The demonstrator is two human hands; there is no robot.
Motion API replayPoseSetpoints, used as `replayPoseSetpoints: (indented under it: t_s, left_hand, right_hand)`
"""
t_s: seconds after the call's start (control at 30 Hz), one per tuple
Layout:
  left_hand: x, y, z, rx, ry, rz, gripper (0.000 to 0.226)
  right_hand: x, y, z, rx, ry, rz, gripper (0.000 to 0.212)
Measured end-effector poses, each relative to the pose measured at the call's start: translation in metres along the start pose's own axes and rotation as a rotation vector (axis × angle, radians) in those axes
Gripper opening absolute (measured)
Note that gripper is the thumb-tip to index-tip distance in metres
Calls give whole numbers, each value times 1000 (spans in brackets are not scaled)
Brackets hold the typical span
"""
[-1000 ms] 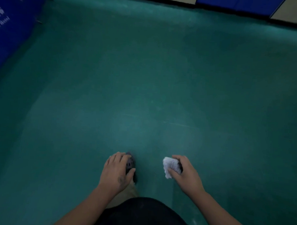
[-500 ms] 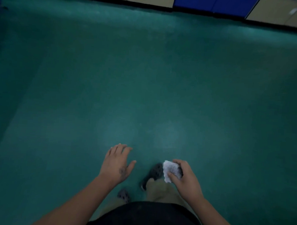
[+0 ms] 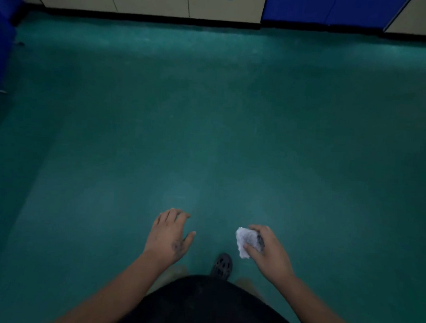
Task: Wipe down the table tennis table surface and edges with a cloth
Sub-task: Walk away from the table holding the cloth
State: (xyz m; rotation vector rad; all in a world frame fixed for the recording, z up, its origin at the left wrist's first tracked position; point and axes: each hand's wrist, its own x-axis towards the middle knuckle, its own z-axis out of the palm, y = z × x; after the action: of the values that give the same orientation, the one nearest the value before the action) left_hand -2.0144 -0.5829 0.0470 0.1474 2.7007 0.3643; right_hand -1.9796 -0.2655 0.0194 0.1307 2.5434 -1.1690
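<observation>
The white cloth [image 3: 246,241], crumpled into a wad, is low in view at about 5 o'clock. The right hand [image 3: 269,256] pinches it between thumb and curled fingers above the green floor [image 3: 209,112]. At 7 o'clock the left hand [image 3: 169,235] hangs loosely spread, holding nothing. A dark shoe [image 3: 222,266] (perforated, it seems) shows at 6 o'clock, and beige panels [image 3: 150,0] stand at 12.

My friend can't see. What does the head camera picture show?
A person's right hand holds a crumpled white cloth above a green floor, while the left hand is open and empty. One dark shoe shows below, and beige and blue cabinets line the far wall.
</observation>
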Motion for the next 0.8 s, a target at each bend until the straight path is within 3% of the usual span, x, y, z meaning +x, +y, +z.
replayPoseSetpoints:
  t_s: [0.17,0.43,0.8]
  left_hand:
    - [86,7,-35,-124,17,-95,55]
    - [270,-35,-97,-140,-46,-104,56]
    - [541,-40,-251,-2,-60,90,55]
  right_hand:
    - [118,-30,-41,-17,-13,-29,42]
    - [311,-75,-65,0,6,34,41]
    - [516,-142,-130,81,146,145,42]
